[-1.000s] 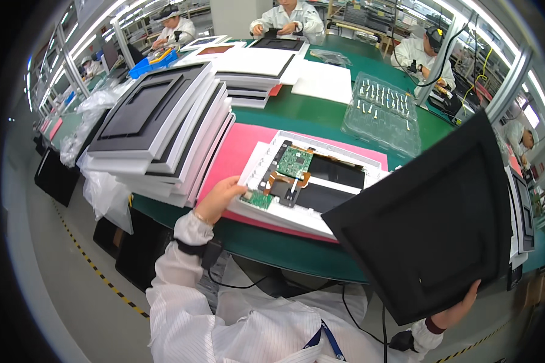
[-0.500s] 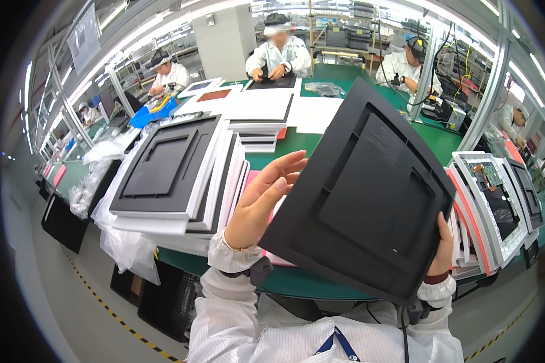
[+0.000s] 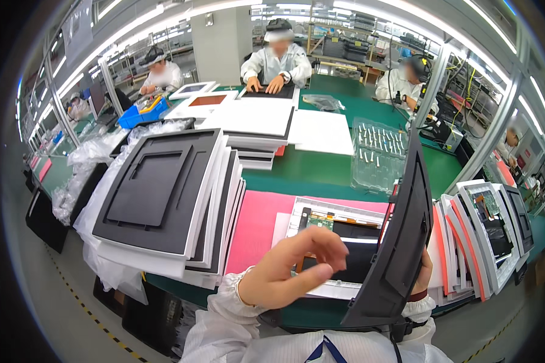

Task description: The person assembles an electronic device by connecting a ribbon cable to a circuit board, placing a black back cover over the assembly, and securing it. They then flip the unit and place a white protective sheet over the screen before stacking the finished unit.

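My right hand [image 3: 424, 275] grips the edge of a black plastic back cover [image 3: 399, 242], which stands steeply tilted, almost edge-on, at the right of my work spot. Most of that hand's fingers are hidden behind the cover. My left hand [image 3: 293, 266] hovers left of the cover, holding nothing, its fingers curved and apart from the thumb. Beneath it, a white-framed panel unit [image 3: 342, 207] lies on a pink foam mat [image 3: 254, 224]. A green circuit board [image 3: 321, 221] and black inner parts show inside the frame. The cover and left hand hide part of the unit.
Black covers and white frames form a stack [image 3: 157, 181] at left. More framed units with red-pink sheets [image 3: 466, 242] lean at right. A clear tray of small white parts [image 3: 378, 145] sits beyond the cover. Flat white panels [image 3: 254, 115] lie ahead; co-workers sit around.
The black cover has swung from facing me to nearly edge-on and moved right, uncovering the framed unit. My left hand has moved lower and right, with its fingers more curved.
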### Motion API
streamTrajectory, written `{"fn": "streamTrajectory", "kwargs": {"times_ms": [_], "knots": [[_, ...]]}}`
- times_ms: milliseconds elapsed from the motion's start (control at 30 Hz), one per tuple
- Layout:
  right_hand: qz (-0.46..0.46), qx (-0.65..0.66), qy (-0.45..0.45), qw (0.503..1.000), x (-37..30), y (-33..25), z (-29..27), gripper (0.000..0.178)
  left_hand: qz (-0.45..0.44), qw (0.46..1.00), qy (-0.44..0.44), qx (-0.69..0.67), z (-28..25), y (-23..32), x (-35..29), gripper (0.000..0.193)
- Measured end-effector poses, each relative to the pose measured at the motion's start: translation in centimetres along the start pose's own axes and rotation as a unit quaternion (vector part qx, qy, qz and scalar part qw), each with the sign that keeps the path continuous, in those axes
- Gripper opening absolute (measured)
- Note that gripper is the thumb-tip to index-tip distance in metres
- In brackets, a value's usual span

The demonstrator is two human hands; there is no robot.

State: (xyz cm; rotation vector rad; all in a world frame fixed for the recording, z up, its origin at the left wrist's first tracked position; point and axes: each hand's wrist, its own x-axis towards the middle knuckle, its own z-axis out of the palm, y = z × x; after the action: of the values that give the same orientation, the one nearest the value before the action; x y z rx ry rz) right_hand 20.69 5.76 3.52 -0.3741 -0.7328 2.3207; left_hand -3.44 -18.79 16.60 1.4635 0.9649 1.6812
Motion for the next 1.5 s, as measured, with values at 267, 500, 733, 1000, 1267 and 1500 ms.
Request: {"fn": "streamTrajectory", "kwargs": {"times_ms": [267, 500, 733, 1000, 1267, 1500], "knots": [[0.014, 0.011, 0.061, 0.998, -0.5, 0.7, 0.0, 0.044, -0.051, 0.998, 0.04, -0.008, -0.3, -0.8, 1.1, 0.024], [0.014, 0.025, 0.039, 0.999, -1.2, 1.3, -1.4, 0.044, -0.114, 0.959, -0.019, -0.26, -0.5, -2.1, 1.8, 0.021], [-0.013, 0.047, 0.0, 0.999, -2.6, 1.0, -2.0, 0.045, -0.089, 0.945, -0.048, -0.31, -0.9, -3.6, 2.4, 0.018], [-0.056, 0.037, 0.008, 0.998, -4.2, -0.9, -2.0, 0.046, -0.05, 0.972, 0.04, -0.226, -1.0, -3.8, 3.1, 0.013], [-0.073, 0.044, 0.12, 0.989, -4.3, -1.6, -0.3, 0.044, 0.008, 0.994, 0.11, -0.027, -1.4, -3.4, 2.8, 0.016], [-0.037, 0.062, 0.124, 0.99, -4.3, -1.4, -0.6, 0.046, 0.024, 0.988, 0.15, 0.032, -1.0, -3.4, 2.8, 0.016]]}}
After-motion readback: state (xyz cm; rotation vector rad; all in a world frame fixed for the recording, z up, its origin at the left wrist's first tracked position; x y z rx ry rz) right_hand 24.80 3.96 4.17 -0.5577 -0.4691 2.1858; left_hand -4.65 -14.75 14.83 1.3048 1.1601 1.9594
